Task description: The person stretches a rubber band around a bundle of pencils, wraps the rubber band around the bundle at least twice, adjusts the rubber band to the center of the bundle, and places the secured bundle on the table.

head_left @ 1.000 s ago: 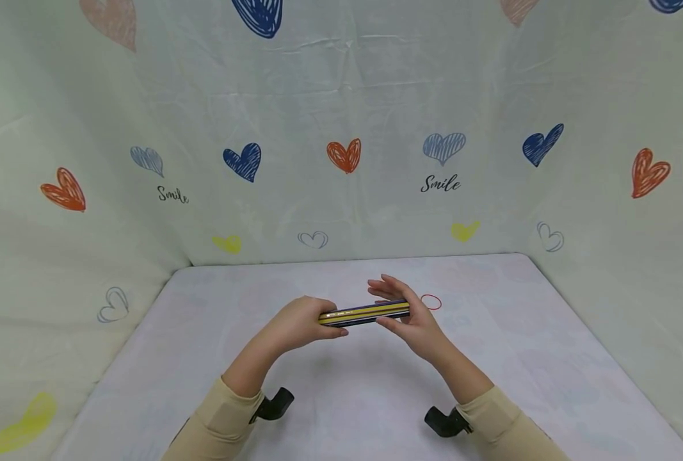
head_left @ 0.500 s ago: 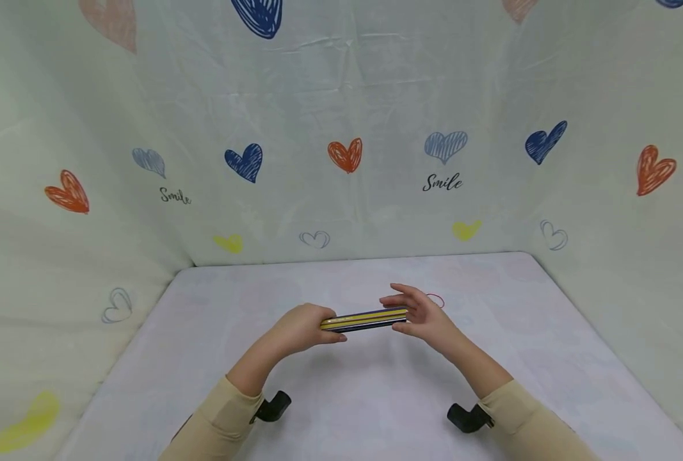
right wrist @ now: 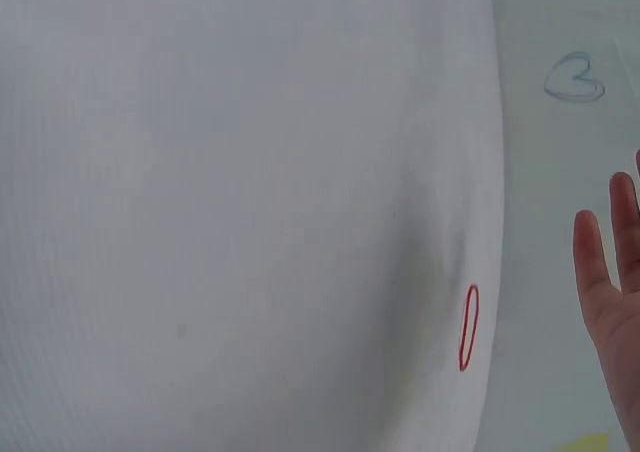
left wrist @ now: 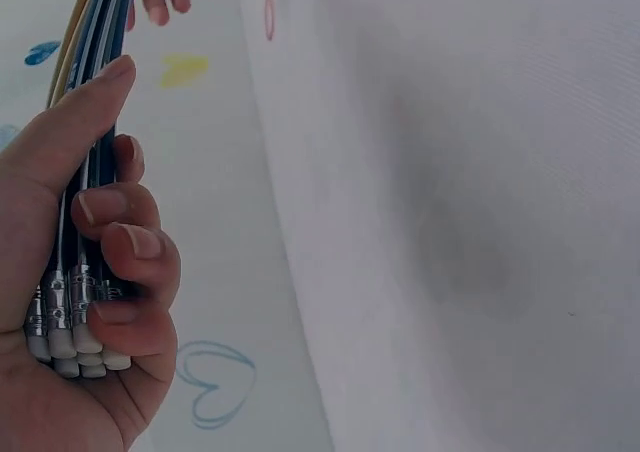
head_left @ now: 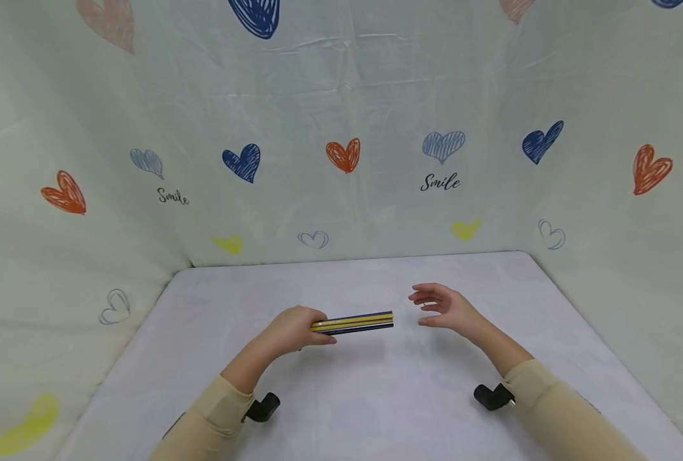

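My left hand (head_left: 295, 328) grips a bundle of pencils (head_left: 358, 322) above the table. The bundle points to the right, with yellow and dark barrels showing. In the left wrist view the thumb and curled fingers wrap the pencils (left wrist: 108, 32), and several white eraser ends (left wrist: 64, 344) sit in the palm. To the right of the free pencil tips, my right hand (head_left: 449, 310) hovers apart from them, its fingers spread and loosely bent, holding nothing. A red rubber band (right wrist: 468, 328) lies on the table; in the head view the right hand hides it.
The white-covered table (head_left: 341, 397) stretches under both hands. Behind it and at both sides hangs a pale sheet (head_left: 289, 102) printed with hearts and the word Smile. Black wrist mounts (head_left: 262, 407) stick out from the beige sleeves (head_left: 208, 419).
My right hand has let go of the pencils' right end and moved away to the right, now covering the red rubber band. The left hand with the bundle has shifted slightly left.
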`<state>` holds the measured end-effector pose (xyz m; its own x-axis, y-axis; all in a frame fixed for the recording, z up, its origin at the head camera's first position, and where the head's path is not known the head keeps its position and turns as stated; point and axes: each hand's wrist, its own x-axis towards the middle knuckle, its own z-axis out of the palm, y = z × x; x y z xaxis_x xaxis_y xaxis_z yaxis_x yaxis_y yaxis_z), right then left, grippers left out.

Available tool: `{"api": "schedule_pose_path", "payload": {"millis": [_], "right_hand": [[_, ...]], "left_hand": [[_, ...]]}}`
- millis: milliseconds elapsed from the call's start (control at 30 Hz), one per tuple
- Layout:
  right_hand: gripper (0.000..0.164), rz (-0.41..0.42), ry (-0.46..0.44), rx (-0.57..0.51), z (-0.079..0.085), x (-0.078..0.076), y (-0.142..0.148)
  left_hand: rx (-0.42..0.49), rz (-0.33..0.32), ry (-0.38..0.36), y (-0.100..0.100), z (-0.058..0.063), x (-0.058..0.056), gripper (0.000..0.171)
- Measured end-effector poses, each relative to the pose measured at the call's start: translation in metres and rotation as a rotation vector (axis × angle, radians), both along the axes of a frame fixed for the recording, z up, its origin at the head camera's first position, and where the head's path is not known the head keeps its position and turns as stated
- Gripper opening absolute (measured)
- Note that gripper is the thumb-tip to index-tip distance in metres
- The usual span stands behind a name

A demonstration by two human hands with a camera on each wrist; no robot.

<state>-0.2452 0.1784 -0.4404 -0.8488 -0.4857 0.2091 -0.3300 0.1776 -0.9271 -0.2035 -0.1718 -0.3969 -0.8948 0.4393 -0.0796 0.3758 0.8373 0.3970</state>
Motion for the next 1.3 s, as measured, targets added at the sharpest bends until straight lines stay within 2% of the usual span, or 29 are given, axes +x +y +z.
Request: {"api": "schedule_pose_path", "payload": {"millis": [233,400,567,733,900,1033,1167,1300], "right_hand": [[0.057,0.023,-0.031,0.147,0.001,-0.025,0.023],[0.055,0.044,-0.001,0.329,-0.004,-0.040,0.030],[0.050,0.004,0.013,0.499,-0.014,-0.056,0.032],[0.045,-0.039,-0.003,0.598,-0.020,-0.070,0.041],[0.038,-0.051,-0.038,0.632,-0.027,-0.078,0.050],[0.030,-0.054,-0.060,0.653,-0.030,-0.081,0.052],[0.018,-0.045,-0.034,0.645,-0.029,-0.083,0.052],[0.010,-0.040,-0.052,0.622,-0.027,-0.086,0.051]], "left_hand": [[0.002,0.014,-0.025,-0.005,-0.007,-0.002,0.026],[0.047,0.031,-0.077,-0.006,-0.009,0.002,0.025],[0.048,0.022,-0.076,-0.006,-0.009,0.007,0.024],[0.062,0.021,-0.074,-0.009,-0.006,0.010,0.023],[0.090,0.006,-0.073,-0.008,-0.002,0.015,0.022],[0.079,-0.026,-0.055,-0.003,0.002,0.020,0.023],[0.054,-0.040,-0.026,0.001,0.006,0.022,0.024],[0.046,-0.032,-0.021,0.001,0.006,0.022,0.025]]}}
